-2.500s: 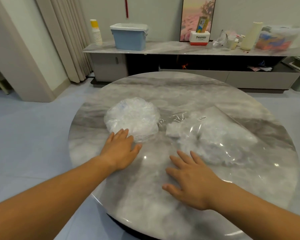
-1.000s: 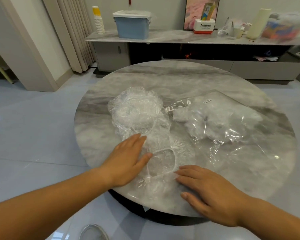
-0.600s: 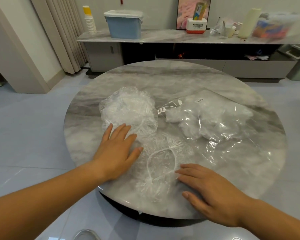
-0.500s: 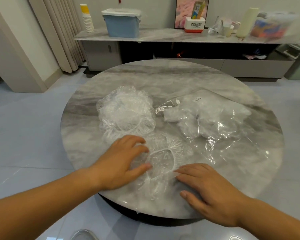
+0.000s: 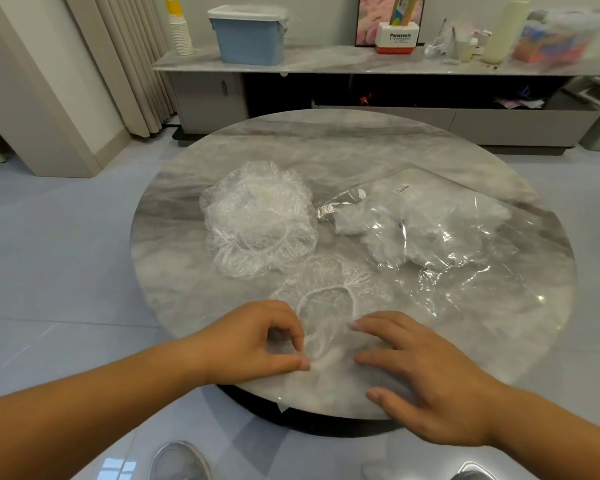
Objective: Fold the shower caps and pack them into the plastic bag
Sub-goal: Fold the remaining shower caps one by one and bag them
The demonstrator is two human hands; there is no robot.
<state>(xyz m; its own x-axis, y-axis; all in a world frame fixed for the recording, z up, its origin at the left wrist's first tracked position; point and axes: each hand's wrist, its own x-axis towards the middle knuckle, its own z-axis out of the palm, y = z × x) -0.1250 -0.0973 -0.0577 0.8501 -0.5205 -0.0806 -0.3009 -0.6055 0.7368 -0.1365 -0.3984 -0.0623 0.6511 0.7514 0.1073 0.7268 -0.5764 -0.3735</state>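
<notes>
I am watching my left hand (image 5: 253,341) change from a flat palm beside the pile to a curled grip. A moment ago its fingers were spread on the bench (image 5: 326,147). Now the thumb and forefinger are closing on the near-left edge of the shower cap (image 5: 329,299) and pinching the thin film.

Behind that hand, the pile of shower caps (image 5: 257,216) is sitting untouched, well back from the front edge. The one cap I slid off it a couple of seconds ago is now lying apart from it, just in front. This single cap is lying spread out near the front of the bench, between my two hands, with its elastic ring showing as a white loop in the middle. Part of its film seems to be hanging over the front rim.

My right hand (image 5: 423,372) is keeping to its place. Its fingers are straight and spread, pressing the right side of the cap down and gripping nothing.

Further right, the plastic bag (image 5: 447,237) is lying flat with some white caps already inside and its mouth pointing towards the pile.

I am reading this as the start of the first fold, with one side pinned and the other about to be lifted across. Packing this cap is not yet under way.
</notes>
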